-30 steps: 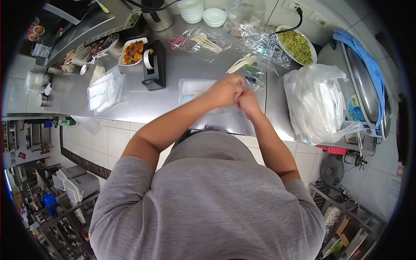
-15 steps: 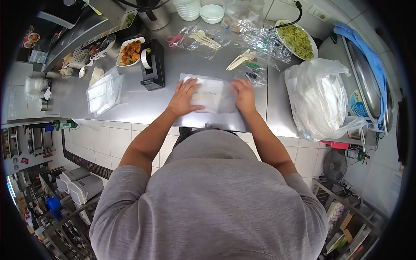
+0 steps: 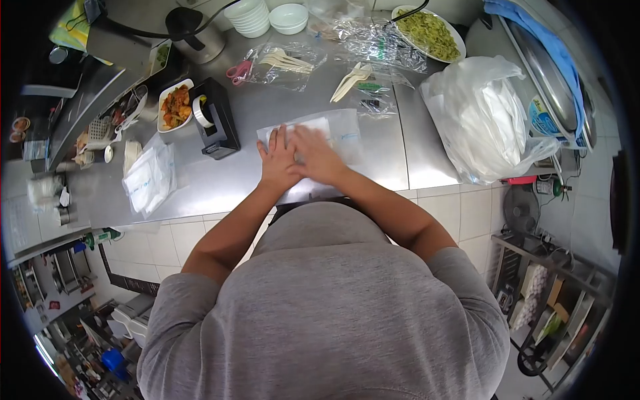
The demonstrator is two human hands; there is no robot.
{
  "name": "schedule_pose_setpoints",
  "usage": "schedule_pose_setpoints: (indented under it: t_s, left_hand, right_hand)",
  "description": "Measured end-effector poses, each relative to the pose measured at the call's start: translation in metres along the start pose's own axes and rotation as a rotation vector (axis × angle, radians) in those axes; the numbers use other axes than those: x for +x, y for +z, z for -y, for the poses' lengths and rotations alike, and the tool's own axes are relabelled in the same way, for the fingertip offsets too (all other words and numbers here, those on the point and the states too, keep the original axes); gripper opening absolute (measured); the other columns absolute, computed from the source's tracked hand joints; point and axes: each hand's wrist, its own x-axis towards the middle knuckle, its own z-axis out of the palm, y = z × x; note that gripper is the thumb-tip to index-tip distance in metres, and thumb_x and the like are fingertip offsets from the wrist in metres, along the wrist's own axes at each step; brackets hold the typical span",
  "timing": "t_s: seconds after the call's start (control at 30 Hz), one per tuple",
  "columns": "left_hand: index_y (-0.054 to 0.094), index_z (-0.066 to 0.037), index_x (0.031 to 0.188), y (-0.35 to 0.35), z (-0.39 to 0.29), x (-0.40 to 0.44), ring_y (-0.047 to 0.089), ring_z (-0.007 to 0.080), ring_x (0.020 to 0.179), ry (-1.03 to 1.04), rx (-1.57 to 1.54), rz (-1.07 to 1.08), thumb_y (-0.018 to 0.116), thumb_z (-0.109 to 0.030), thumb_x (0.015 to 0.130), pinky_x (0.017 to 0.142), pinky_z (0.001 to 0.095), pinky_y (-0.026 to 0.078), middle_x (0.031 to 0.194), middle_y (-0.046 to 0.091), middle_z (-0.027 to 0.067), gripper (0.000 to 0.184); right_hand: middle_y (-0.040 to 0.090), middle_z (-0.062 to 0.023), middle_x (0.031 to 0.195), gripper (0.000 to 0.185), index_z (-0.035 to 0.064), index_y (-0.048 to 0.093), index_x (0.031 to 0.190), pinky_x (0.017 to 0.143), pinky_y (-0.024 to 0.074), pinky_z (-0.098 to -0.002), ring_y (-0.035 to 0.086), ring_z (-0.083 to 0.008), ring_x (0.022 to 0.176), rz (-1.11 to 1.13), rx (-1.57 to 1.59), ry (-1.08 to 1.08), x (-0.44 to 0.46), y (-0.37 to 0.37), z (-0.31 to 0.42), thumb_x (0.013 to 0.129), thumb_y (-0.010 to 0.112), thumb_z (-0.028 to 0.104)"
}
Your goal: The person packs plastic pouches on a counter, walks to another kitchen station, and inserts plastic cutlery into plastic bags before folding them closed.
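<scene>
A clear plastic bag [image 3: 351, 137] with white contents and faint blue print lies flat on the steel counter in front of me. My left hand [image 3: 279, 159] presses on its left part, palm down with the fingers spread. Close beside it, my right hand [image 3: 320, 157] rests over the middle of the bag, fingers stretched out and blurred at the tips. The two hands touch or nearly touch at the thumbs. Both cover much of the bag, so what lies under them is hidden.
A black tape dispenser [image 3: 220, 120] and a dish of reddish food [image 3: 175, 107] stand left, near more white bags [image 3: 148, 181]. Wooden cutlery [image 3: 351, 81], pink scissors [image 3: 239, 72] and white bowls [image 3: 289, 19] lie behind. A bulging white bag [image 3: 477, 123] stands right.
My right hand has left the bag's right edge and moved left across it, beside my left hand. My left hand stays on the bag. The camera view has shifted slightly.
</scene>
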Motion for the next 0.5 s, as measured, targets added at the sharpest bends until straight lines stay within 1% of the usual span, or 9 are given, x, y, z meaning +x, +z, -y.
schedule_pose_setpoints:
  t_s: [0.03,0.13,0.2,0.23,0.27,0.33,0.4,0.43,0.5]
  left_hand:
    - [0.032,-0.013,0.144,-0.017,-0.004,-0.001,0.018,0.0362,0.140,-0.028,-0.050,0.070,0.069,-0.068,0.062,0.105,0.0685,0.009,0.150,0.021,0.0201,0.105]
    - [0.032,-0.012,0.144,-0.025,-0.006,-0.009,0.016,0.0361,0.141,-0.065,-0.128,0.145,0.071,-0.068,0.060,0.107,0.0669,0.007,0.149,0.021,0.0227,0.108]
    - [0.032,-0.011,0.144,-0.024,0.001,-0.005,0.016,0.0348,0.141,-0.020,-0.168,0.093,0.073,-0.066,0.059,0.108,0.0653,0.007,0.149,0.022,0.0214,0.109]
    - [0.042,-0.011,0.135,-0.024,0.004,-0.009,0.025,0.0339,0.137,-0.009,-0.236,-0.036,0.078,-0.056,0.061,0.108,0.0632,0.012,0.144,0.032,0.0186,0.094]
    - [0.042,-0.011,0.135,-0.022,0.014,-0.021,0.025,0.0339,0.137,0.020,-0.223,-0.030,0.078,-0.056,0.061,0.108,0.0632,0.012,0.144,0.032,0.0186,0.094]
    - [0.052,-0.010,0.120,-0.015,0.040,-0.042,0.038,0.0319,0.127,0.300,-0.352,-0.193,0.080,-0.042,0.064,0.108,0.0589,0.018,0.131,0.045,0.0144,0.070]
    - [0.057,-0.010,0.106,-0.012,0.056,-0.063,0.046,0.0301,0.117,0.368,-0.392,-0.076,0.080,-0.032,0.066,0.107,0.0533,0.024,0.116,0.052,0.0110,0.051]
    - [0.060,-0.009,0.100,-0.013,0.057,-0.067,0.048,0.0290,0.113,0.377,-0.415,-0.113,0.076,-0.026,0.070,0.104,0.0488,0.029,0.110,0.055,0.0095,0.038]
    - [0.060,-0.009,0.097,-0.004,0.063,-0.065,0.049,0.0294,0.111,0.410,-0.387,-0.142,0.073,-0.022,0.073,0.101,0.0474,0.032,0.108,0.056,0.0089,0.030]
  right_hand:
    - [0.027,-0.0188,0.149,0.083,0.0025,0.032,0.142,0.112,0.0157,-0.0543,0.021,-0.0363,0.140,0.004,-0.122,0.015,-0.009,-0.006,-0.019,0.081,0.062,0.050]
    - [0.023,-0.0150,0.153,0.083,0.0042,0.034,0.142,0.114,0.0096,-0.0519,0.017,-0.0291,0.143,0.018,-0.400,0.320,-0.028,-0.043,-0.036,0.082,0.059,0.055]
    - [0.022,-0.0155,0.153,0.082,0.0049,0.032,0.143,0.113,0.0099,-0.0526,0.017,-0.0300,0.143,-0.061,-0.355,0.349,-0.041,-0.054,-0.048,0.082,0.060,0.052]
    - [0.021,-0.0158,0.153,0.082,0.0051,0.031,0.143,0.113,0.0102,-0.0527,0.016,-0.0310,0.143,-0.047,-0.353,0.327,-0.047,-0.057,-0.053,0.082,0.061,0.050]
    - [0.020,-0.0160,0.153,0.082,0.0053,0.031,0.144,0.113,0.0105,-0.0528,0.016,-0.0319,0.143,-0.039,-0.349,0.309,-0.051,-0.059,-0.051,0.082,0.063,0.048]
    - [0.029,-0.0178,0.148,0.075,0.0046,0.038,0.139,0.113,0.0159,-0.0503,0.023,-0.0344,0.139,-0.155,-0.342,0.266,-0.054,-0.069,-0.038,0.080,0.067,0.041]
    - [0.042,-0.0178,0.137,0.066,0.0047,0.046,0.130,0.110,0.0244,-0.0470,0.036,-0.0355,0.130,-0.105,-0.120,0.000,-0.058,-0.077,-0.014,0.076,0.070,0.033]
    - [0.050,-0.0161,0.124,0.055,0.0049,0.052,0.120,0.104,0.0309,-0.0446,0.044,-0.0343,0.119,-0.101,-0.087,-0.057,-0.059,-0.075,-0.005,0.073,0.070,0.025]
    - [0.051,-0.0160,0.123,0.053,0.0050,0.052,0.118,0.103,0.0318,-0.0443,0.045,-0.0342,0.118,-0.052,-0.072,-0.039,-0.067,-0.061,-0.009,0.072,0.069,0.023]
